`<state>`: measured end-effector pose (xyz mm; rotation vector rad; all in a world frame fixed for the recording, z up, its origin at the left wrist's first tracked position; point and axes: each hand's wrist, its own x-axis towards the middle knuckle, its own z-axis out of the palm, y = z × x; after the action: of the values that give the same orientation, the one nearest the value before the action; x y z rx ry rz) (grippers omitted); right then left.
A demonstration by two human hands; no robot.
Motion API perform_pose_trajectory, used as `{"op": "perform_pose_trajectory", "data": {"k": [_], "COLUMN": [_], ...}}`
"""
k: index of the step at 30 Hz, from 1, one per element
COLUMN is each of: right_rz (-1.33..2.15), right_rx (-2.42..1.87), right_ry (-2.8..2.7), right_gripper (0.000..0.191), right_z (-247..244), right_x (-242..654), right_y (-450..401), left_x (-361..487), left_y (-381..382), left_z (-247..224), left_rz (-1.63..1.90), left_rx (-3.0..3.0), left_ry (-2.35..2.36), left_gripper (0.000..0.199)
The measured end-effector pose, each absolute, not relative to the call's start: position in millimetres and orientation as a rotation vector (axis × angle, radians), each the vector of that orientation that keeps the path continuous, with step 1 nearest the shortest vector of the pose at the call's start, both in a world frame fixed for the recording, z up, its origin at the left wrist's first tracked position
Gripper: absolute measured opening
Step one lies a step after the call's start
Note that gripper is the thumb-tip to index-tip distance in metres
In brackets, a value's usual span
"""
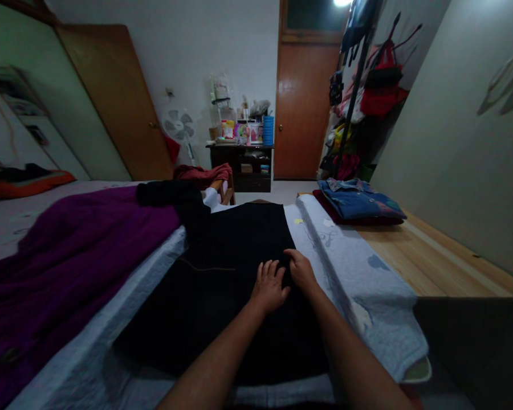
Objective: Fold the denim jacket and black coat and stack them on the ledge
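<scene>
A black garment point(226, 307) lies spread on a pale patterned cloth point(346, 267), with a thin brownish line across its left part. My left hand point(270, 287) rests on the garment right of its middle, palm down, fingers apart. Just to its right, my right hand point(300, 267) is at the garment's right edge, its fingers curled and pressed together around that edge. The far left part of the black cloth runs up onto a purple garment point(94, 233).
Folded blue clothing point(359, 199) lies on a dark red piece on the wooden surface point(393, 250) at right. Orange and black clothing point(29, 179) is on the bed at far left. Behind stand a fan point(179, 125), a dark cabinet point(239, 168) and a closed door point(301, 108).
</scene>
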<state>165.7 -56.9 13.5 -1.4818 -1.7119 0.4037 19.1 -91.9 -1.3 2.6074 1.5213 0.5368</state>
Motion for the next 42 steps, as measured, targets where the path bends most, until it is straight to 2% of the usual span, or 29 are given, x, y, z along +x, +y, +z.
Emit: {"op": "perform_pose_trajectory", "data": {"k": [9,15,23,29,33,39,42], "right_rz": [0.367,0.324,0.366,0.42,0.457,0.496,0.508], "right_rx": [-1.473,-1.462,-1.453,-1.42,-1.411,-1.39,-1.385], "right_ry": [-1.843,-1.874,-1.902,-1.857,-1.821,-1.76,-1.736], "right_gripper": [0.044,0.028,0.027,0.028,0.028,0.028,0.028], "right_z": [-15.0,-8.8,-10.9,-10.3,-6.8,-1.4,-0.8], "right_x": [168.6,168.6,170.6,172.4,172.8,172.0,171.9], "right_y": [-51.8,-56.3,-56.4,-55.6,-57.1,-59.1,-58.7], "left_x": [10.1,10.3,9.5,4.4,-3.4,-15.0,-16.8], "left_y": [-92.6,-92.5,-93.8,-76.6,-41.7,-4.4,-0.5], "left_z": [9.3,7.1,8.1,28.9,40.1,20.6,10.9], "left_rz": [0.686,0.727,0.698,0.69,0.708,0.351,0.31], "left_rx": [2.449,2.446,2.419,2.412,2.465,2.467,2.492], "left_ry": [1.428,1.413,1.411,1.4,1.585,1.637,1.618], "left_gripper": [0.028,0.031,0.034,0.024,0.031,0.046,0.052]}}
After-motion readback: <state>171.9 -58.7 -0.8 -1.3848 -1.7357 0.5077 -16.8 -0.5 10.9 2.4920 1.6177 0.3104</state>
